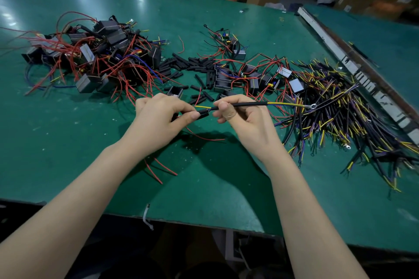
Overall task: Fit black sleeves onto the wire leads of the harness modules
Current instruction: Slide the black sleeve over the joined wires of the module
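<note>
Head view: left hand (158, 115) pinches a sleeve (203, 113) steady while right hand (238, 113) grips the lead (244, 104), feeding it in.

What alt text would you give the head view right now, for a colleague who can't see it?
Over a green table, the left hand pinches a short black sleeve while the right hand holds a black cable whose yellow wire ends in a ring terminal. Piles of modules, loose sleeves and cables lie beyond.
</note>
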`<control>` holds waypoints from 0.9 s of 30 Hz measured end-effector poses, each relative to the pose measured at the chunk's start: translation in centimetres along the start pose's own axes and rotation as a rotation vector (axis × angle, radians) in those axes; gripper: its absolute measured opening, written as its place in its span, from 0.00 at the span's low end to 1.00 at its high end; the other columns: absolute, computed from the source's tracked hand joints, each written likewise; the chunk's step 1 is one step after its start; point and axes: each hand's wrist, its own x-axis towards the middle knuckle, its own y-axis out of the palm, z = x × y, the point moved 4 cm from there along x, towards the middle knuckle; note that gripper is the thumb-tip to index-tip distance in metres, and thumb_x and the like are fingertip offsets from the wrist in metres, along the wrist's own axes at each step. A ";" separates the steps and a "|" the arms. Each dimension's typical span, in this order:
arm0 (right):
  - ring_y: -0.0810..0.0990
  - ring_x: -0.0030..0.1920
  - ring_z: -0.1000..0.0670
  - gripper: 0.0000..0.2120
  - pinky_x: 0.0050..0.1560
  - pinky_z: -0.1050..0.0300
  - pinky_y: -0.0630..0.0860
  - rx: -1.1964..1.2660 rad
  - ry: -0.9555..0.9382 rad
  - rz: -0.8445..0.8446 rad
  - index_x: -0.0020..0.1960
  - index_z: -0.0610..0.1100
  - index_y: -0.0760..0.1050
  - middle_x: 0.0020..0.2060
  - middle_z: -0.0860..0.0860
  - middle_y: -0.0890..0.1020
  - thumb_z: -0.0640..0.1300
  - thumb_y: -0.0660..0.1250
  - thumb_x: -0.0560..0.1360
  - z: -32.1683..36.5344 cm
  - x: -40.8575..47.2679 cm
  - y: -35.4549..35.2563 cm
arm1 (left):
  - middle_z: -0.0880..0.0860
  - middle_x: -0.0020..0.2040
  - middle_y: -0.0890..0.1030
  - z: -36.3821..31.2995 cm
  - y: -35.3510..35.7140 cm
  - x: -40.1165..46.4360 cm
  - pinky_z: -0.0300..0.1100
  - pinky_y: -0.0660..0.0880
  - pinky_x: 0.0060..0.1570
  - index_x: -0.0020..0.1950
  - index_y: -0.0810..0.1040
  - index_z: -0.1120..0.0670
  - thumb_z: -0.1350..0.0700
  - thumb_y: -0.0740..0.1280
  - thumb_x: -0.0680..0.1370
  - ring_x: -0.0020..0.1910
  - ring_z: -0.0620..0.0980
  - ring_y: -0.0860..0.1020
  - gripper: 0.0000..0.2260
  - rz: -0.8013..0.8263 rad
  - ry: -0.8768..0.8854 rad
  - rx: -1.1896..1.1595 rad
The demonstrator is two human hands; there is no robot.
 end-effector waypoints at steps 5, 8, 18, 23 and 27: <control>0.80 0.36 0.57 0.05 0.44 0.63 0.77 0.013 -0.013 0.010 0.47 0.44 0.77 0.36 0.53 0.82 0.44 0.64 0.78 0.0 0.0 -0.1 | 0.45 0.39 0.77 -0.6 0.2 0.0 0.46 0.60 0.47 0.45 0.84 0.48 0.48 0.68 0.75 0.47 0.52 0.72 0.07 -0.055 -0.008 -0.033; 0.81 0.36 0.57 0.05 0.44 0.63 0.77 0.013 -0.009 0.021 0.47 0.44 0.77 0.36 0.53 0.82 0.44 0.64 0.78 0.0 0.0 -0.1 | 0.46 0.38 0.75 -0.9 0.5 -0.1 0.51 0.66 0.49 0.45 0.84 0.49 0.47 0.69 0.74 0.45 0.50 0.70 0.07 -0.067 -0.033 -0.068; 0.80 0.33 0.59 0.03 0.36 0.72 0.71 0.196 0.065 -0.073 0.46 0.46 0.73 0.33 0.53 0.82 0.42 0.63 0.79 -0.5 0.1 0.0 | 0.49 0.38 0.78 -1.2 0.6 0.0 0.58 0.69 0.51 0.45 0.84 0.49 0.49 0.71 0.73 0.45 0.51 0.71 0.06 -0.055 -0.019 -0.153; 0.81 0.35 0.58 0.05 0.39 0.70 0.73 0.127 0.014 -0.031 0.45 0.47 0.71 0.36 0.50 0.82 0.41 0.64 0.79 -0.3 0.0 -0.3 | 0.49 0.39 0.77 -1.5 0.6 0.1 0.58 0.69 0.50 0.46 0.84 0.50 0.49 0.70 0.73 0.45 0.52 0.70 0.07 -0.055 -0.010 -0.141; 0.82 0.37 0.56 0.04 0.43 0.66 0.75 0.037 -0.030 0.005 0.45 0.48 0.72 0.37 0.50 0.82 0.43 0.64 0.79 -0.1 0.0 -0.2 | 0.42 0.36 0.72 -1.3 0.3 0.1 0.54 0.69 0.50 0.45 0.84 0.49 0.48 0.70 0.73 0.44 0.49 0.68 0.06 -0.076 -0.025 -0.154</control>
